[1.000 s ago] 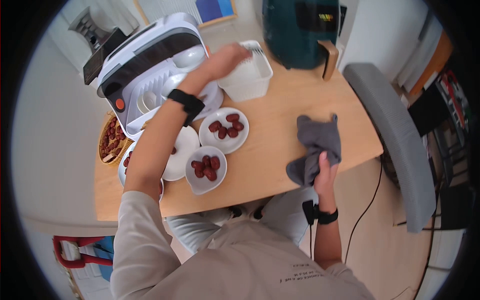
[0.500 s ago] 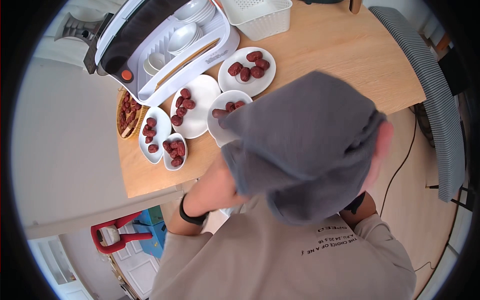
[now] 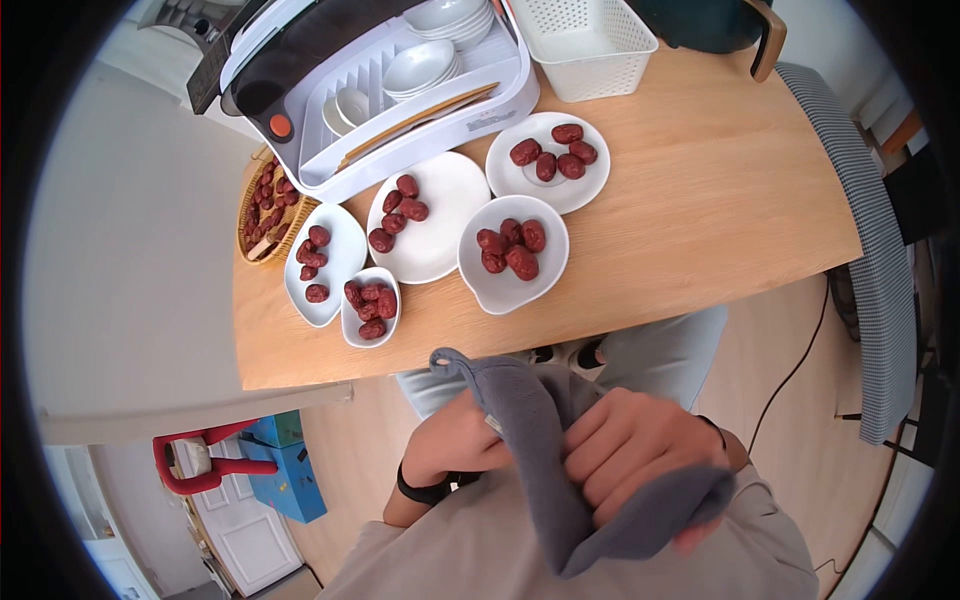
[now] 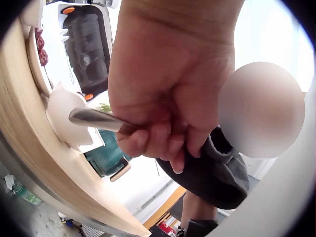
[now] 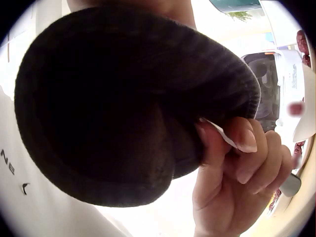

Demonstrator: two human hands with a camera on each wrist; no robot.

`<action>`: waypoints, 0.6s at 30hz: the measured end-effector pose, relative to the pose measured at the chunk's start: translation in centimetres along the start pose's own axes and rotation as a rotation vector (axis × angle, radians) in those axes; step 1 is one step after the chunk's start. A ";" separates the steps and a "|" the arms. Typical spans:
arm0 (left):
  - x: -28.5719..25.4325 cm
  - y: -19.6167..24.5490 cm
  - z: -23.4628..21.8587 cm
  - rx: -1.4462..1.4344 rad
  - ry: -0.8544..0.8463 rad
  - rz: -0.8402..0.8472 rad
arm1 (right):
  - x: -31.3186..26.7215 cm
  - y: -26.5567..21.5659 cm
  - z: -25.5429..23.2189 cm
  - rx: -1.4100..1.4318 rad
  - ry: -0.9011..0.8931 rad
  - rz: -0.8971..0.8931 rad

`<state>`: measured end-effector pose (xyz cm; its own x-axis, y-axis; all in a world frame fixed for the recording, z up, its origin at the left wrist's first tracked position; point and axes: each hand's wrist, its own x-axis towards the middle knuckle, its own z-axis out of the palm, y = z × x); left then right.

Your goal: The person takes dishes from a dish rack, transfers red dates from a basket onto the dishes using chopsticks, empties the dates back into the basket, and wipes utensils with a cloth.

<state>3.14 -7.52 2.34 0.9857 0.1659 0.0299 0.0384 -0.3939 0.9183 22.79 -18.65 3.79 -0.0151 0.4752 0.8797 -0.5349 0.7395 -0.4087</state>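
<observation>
In the head view, both hands meet in front of the shirt, below the table's front edge. My left hand (image 3: 455, 445) curls round a metal utensil (image 4: 96, 119); its rounded handle end sticks out of the fist, and its other end is hidden by fingers and cloth. A dark grey cloth (image 3: 525, 425) with a small hanging loop hangs folded between the hands. My right hand (image 3: 640, 450) grips this cloth, fingers bent over it. From the right wrist, the cloth gapes in a wide fold, with the left fingertips (image 5: 247, 140) pinching a thin pale piece beside it.
Red dates lie on white plates (image 3: 455, 250) and in white bowls (image 3: 515, 290). Behind stand a dish box (image 3: 430, 125) with bowls, a white basket (image 3: 590, 85) and a dark green appliance (image 3: 700, 25). A wicker basket (image 3: 257, 250) of dates sits left; a grey chair (image 3: 850, 300) stands right.
My left hand has come from over the white basket to the cloth at the lap. The right hand has brought the cloth from the table's right side to the body, then lower.
</observation>
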 end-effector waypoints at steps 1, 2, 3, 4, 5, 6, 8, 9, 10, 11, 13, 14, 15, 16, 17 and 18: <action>-0.8 -0.7 -0.4 -0.017 -0.026 -0.020 | 0.6 -0.2 0.6 -0.087 -0.036 0.064; -1.6 -1.7 -0.8 -0.038 -0.055 -0.039 | 1.0 -0.2 1.2 -0.178 -0.070 0.131; -1.8 -3.3 -1.6 0.281 -0.156 0.145 | 1.0 0.5 1.9 -0.235 -0.052 0.103; -2.3 -4.2 -1.4 0.274 -0.158 0.149 | 1.0 1.0 2.1 -0.239 -0.050 0.109; -2.5 -4.6 -1.2 0.237 -0.136 0.131 | 1.1 1.4 2.3 -0.273 -0.108 0.087; -2.7 -4.9 -0.8 0.201 -0.111 0.111 | 1.3 1.7 2.4 -0.303 -0.169 0.064; -3.1 -5.2 -0.6 0.141 -0.061 0.071 | 1.8 1.8 2.2 -0.283 -0.216 0.083; -3.7 -5.1 -1.0 0.132 -0.022 0.038 | 2.3 2.3 2.0 -0.247 -0.266 0.084; -4.6 -4.7 -1.9 0.133 0.025 -0.004 | 2.8 3.0 1.7 -0.217 -0.289 0.052; -4.9 -4.4 -2.5 0.111 0.005 -0.012 | 3.1 3.2 1.5 -0.187 -0.174 0.062; -4.4 -4.8 -1.3 0.023 -0.034 0.005 | 1.9 3.5 1.2 -0.164 0.028 0.095; -3.9 -5.4 -0.4 -0.026 -0.039 0.024 | 2.0 4.1 1.2 0.024 0.108 0.136; -3.3 -6.0 0.2 -0.072 -0.052 0.045 | 1.6 4.4 2.5 0.123 0.289 0.245; -2.6 -6.7 0.7 -0.112 -0.066 0.065 | 1.1 4.2 3.5 0.224 0.473 0.339; -2.4 -7.3 0.8 -0.146 -0.072 0.074 | 0.9 3.8 3.4 0.201 0.487 0.346; -2.8 -7.7 0.6 -0.167 -0.066 0.069 | 1.0 3.8 3.3 0.200 0.442 0.466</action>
<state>0.16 -5.47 -5.07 0.9939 0.0818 0.0741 -0.0519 -0.2461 0.9679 17.96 -16.90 3.92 0.0424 0.9051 0.4230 -0.7028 0.3280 -0.6313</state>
